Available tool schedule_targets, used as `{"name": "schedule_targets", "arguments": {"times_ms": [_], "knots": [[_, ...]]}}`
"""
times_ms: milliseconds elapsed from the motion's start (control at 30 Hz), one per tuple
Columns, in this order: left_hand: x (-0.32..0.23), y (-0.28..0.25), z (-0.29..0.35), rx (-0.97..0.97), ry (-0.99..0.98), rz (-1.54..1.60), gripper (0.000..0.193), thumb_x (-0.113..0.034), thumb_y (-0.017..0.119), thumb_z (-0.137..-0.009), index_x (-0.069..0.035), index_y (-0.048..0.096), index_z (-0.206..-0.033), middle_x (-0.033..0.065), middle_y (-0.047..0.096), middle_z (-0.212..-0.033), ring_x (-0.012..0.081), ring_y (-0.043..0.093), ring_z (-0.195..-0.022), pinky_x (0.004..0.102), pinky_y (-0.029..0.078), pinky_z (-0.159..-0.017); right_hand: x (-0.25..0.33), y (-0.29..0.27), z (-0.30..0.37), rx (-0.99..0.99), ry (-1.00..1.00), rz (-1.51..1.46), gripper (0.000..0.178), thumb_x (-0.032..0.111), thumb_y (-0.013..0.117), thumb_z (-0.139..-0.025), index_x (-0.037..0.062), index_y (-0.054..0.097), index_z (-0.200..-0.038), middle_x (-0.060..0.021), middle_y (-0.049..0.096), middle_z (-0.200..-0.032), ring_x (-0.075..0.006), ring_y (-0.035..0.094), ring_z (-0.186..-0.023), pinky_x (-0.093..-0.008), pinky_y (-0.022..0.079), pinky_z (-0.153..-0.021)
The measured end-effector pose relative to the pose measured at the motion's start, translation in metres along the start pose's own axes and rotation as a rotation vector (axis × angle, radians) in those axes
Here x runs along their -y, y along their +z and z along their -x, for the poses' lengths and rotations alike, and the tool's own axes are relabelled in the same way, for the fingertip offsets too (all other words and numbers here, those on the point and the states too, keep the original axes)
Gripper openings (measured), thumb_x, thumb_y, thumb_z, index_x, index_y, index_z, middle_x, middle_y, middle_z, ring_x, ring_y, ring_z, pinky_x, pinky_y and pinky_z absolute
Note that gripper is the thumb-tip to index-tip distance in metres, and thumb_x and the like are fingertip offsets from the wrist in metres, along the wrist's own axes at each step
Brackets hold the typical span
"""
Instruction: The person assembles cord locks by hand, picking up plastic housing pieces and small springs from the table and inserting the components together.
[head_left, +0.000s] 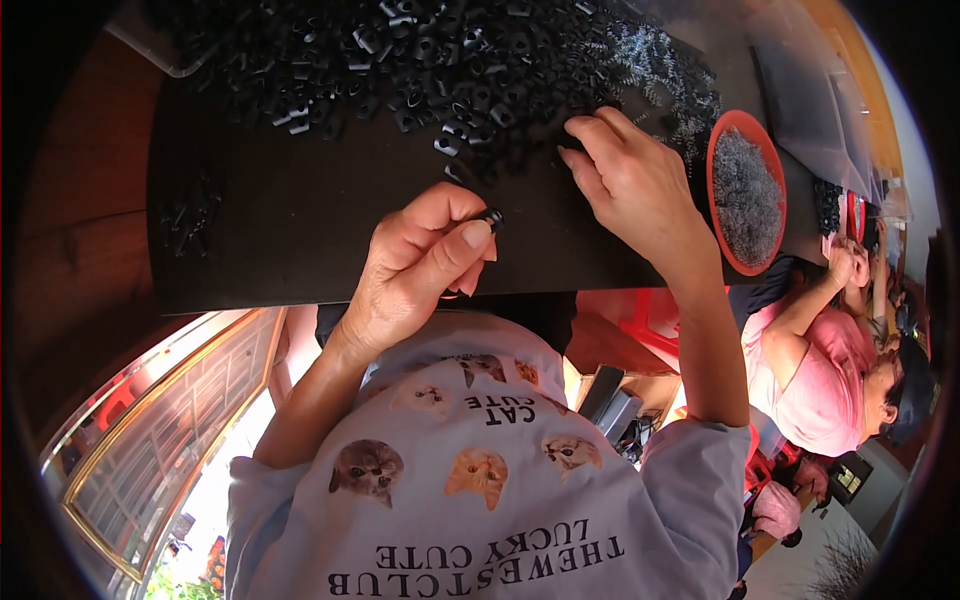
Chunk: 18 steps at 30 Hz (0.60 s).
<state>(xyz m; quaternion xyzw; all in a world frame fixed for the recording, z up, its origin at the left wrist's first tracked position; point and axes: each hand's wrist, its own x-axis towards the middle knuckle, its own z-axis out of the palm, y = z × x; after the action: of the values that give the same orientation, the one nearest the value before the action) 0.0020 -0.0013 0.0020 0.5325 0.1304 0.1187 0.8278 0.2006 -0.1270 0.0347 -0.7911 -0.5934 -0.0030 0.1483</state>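
Observation:
My left hand (pixel 420 255) pinches a small black plastic piece (pixel 488 218) between thumb and forefinger, just above the near part of the dark table. Most of that piece is hidden by the fingers. My right hand (pixel 635 170) is at the near right edge of a large heap of small black plastic parts (pixel 430 70). Its fingers are bent, with thumb and forefinger slightly apart, and I see nothing held between them. Small metal springs (pixel 660 75) lie spread at the heap's right side.
An orange bowl (pixel 746 265) full of springs stands right of my right hand. Several thin black pieces (pixel 190 215) lie on the dark table (pixel 270 230) at left. A clear plastic container (pixel 165 55) is at far left. A person in pink (pixel 825 370) works at the right.

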Motion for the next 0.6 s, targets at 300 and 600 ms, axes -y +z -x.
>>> {"name": "schedule_targets", "arguments": {"times_ms": [300, 600], "knots": [[0.0, 0.001, -0.001, -0.002, 0.004, -0.041, 0.014, -0.013, 0.052, -0.098, 0.0, 0.056, -0.095, 0.0012, 0.058, -0.078, 0.0043, 0.048, -0.059, 0.0193, 0.042, -0.054, -0.001, 0.002, -0.004, -0.042, -0.003, 0.033, 0.013, 0.011, 0.065, -0.082, 0.0022, 0.059, -0.089, -0.0083, 0.058, -0.084, -0.0267, 0.064, -0.074, -0.0385, 0.051, -0.056], [-0.001, -0.001, -0.001, 0.003, 0.013, -0.073, 0.015, -0.014, 0.052, -0.098, 0.0, 0.058, -0.097, 0.003, 0.059, -0.081, 0.0055, 0.05, -0.059, 0.0201, 0.043, -0.055, -0.001, 0.005, -0.01, -0.043, -0.009, 0.072, 0.01, 0.008, 0.065, -0.078, 0.0028, 0.056, -0.079, -0.0085, 0.058, -0.081, -0.0264, 0.064, -0.071, -0.0384, 0.051, -0.054]]}}
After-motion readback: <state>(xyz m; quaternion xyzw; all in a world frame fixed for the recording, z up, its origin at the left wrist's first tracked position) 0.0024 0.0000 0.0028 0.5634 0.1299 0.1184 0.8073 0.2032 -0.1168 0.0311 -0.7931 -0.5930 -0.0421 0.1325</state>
